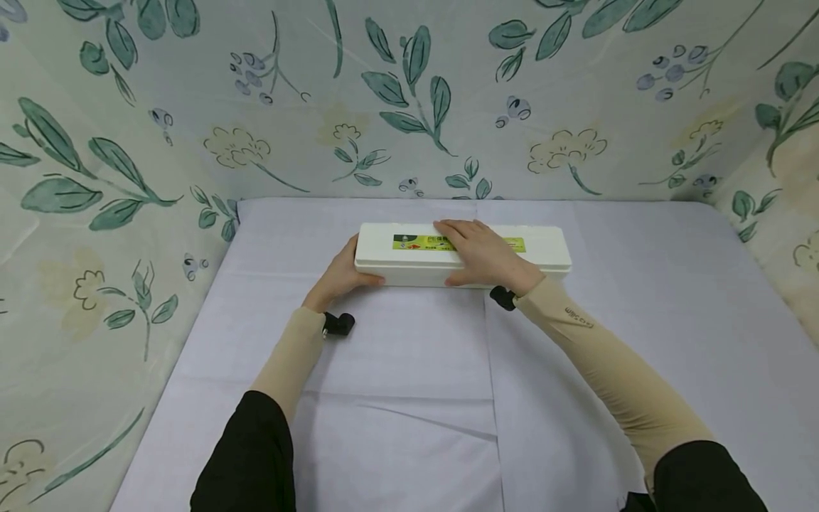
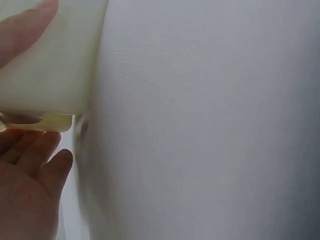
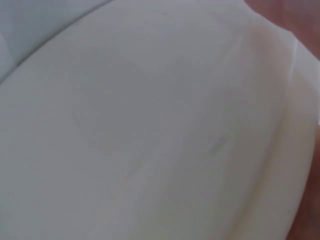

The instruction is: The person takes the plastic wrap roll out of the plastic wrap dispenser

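A long white box [image 1: 377, 245] with a yellow-green label [image 1: 419, 242] lies lengthwise toward the back of the table. My left hand [image 1: 342, 272] grips its left end, thumb along the front wall. In the left wrist view the thumb [image 2: 22, 35] presses the box's pale side [image 2: 50, 75], and the other fingers reach round its far edge. My right hand [image 1: 483, 254] holds the box right of the middle, fingers over the lid and part of the label, thumb at the front. The smooth white box wall [image 3: 125, 125] fills most of the right wrist view.
A creased white cloth [image 1: 409, 355] covers the table. Behind and at both sides hangs a curtain [image 1: 307, 92] printed with leaves and flowers. Small black cameras [image 1: 339, 324] are strapped at both wrists.
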Available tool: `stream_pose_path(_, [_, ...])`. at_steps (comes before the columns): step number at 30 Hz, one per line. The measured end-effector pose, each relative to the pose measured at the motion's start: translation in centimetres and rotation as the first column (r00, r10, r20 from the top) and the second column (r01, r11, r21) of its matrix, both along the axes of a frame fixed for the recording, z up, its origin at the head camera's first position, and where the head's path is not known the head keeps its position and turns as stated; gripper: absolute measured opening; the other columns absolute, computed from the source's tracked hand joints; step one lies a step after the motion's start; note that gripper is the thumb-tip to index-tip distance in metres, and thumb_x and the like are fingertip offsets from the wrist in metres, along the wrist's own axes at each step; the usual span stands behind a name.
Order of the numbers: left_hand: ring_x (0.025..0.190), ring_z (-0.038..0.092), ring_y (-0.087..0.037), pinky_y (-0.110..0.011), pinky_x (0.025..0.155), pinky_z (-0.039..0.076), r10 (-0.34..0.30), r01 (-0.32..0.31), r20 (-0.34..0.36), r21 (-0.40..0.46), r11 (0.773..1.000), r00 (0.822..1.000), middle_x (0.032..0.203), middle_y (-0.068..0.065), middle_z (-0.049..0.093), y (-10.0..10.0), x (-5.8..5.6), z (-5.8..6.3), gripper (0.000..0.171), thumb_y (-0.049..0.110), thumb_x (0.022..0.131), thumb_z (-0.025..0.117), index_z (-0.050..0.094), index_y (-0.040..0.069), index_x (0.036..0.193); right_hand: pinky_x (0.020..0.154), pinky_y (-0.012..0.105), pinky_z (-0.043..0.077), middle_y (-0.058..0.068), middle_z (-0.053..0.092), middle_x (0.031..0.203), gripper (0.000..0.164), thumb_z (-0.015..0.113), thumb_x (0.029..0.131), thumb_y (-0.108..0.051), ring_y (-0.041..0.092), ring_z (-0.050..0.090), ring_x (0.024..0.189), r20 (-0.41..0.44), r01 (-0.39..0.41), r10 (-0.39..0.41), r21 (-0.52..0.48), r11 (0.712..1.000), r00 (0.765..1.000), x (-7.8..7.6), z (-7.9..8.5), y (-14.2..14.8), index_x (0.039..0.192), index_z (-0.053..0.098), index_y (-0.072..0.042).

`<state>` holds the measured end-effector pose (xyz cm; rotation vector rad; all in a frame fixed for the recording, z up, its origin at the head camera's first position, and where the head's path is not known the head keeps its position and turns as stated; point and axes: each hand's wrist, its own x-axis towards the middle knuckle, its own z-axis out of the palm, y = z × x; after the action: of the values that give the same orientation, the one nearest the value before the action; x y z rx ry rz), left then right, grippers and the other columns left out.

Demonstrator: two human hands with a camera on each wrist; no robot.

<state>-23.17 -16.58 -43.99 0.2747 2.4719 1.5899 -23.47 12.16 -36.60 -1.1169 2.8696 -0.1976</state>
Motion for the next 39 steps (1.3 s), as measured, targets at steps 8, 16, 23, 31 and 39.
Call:
stream_pose_path(8, [0.137,0.029,-0.027,-0.046,0.112,0.018,-0.041,0.041,0.049,0.004,0.999,0.998,0.153,-0.008,0.028,-0.4,0.0,0.6,0.11,0.01,0.07,0.086,0.013,0.011,0.153,0.112,0.046,0.019,0.017,0.032,0.15,0.096,0.079,0.077,-0.035,0.034,0.03,0.136,-0.035,0.003,-0.002,0.017,1.0,0.999,0.0,-0.1,-0.1,0.149,0.025,-0.001])
stream_pose_path(16, [0.137,0.03,-0.027,-0.047,0.111,0.019,-0.03,0.031,0.028,-0.033,0.999,0.999,0.153,-0.008,0.029,-0.4,-0.2,0.5,0.111,0.014,0.069,0.087,0.015,0.012,0.153,0.112,0.048,0.019,0.018,0.032,0.15,0.092,0.076,0.079,-0.028,0.035,0.03,0.136,-0.042,0.02,-0.018,0.037,0.999,0.999,0.1,0.0,-0.4,0.15,0.024,-0.001])
stream_pose_path(23, [0.137,0.03,-0.027,-0.047,0.111,0.02,-0.021,0.022,0.029,-0.037,0.999,0.999,0.153,-0.009,0.029,-0.4,0.0,0.4,0.11,0.014,0.069,0.086,0.015,0.011,0.153,0.111,0.051,0.02,0.019,0.032,0.149,0.091,0.076,0.078,-0.024,0.036,0.03,0.135,-0.032,0.038,-0.036,0.044,0.998,0.999,0.3,0.1,-0.7,0.15,0.025,-0.001])
stream_pose_path(31, [0.137,0.03,-0.028,-0.047,0.111,0.019,-0.017,0.018,0.029,-0.035,0.999,0.999,0.152,-0.009,0.03,-0.5,-0.1,0.2,0.11,0.014,0.069,0.087,0.016,0.011,0.153,0.108,0.055,0.023,0.023,0.035,0.146,0.089,0.074,0.078,-0.019,0.039,0.031,0.134,-0.027,0.026,-0.025,0.05,0.998,0.999,0.5,0.3,-1.0,0.15,0.025,-0.004])
stream_pose_path(39, [0.136,0.031,-0.028,-0.047,0.111,0.02,-0.014,0.015,0.029,-0.034,0.999,0.999,0.152,-0.009,0.031,-0.5,0.0,0.3,0.11,0.014,0.068,0.087,0.016,0.011,0.153,0.107,0.056,0.025,0.024,0.035,0.145,0.089,0.075,0.078,-0.021,0.039,0.032,0.134,-0.034,0.012,-0.009,0.076,0.997,0.999,0.5,0.5,-1.2,0.15,0.025,-0.004])
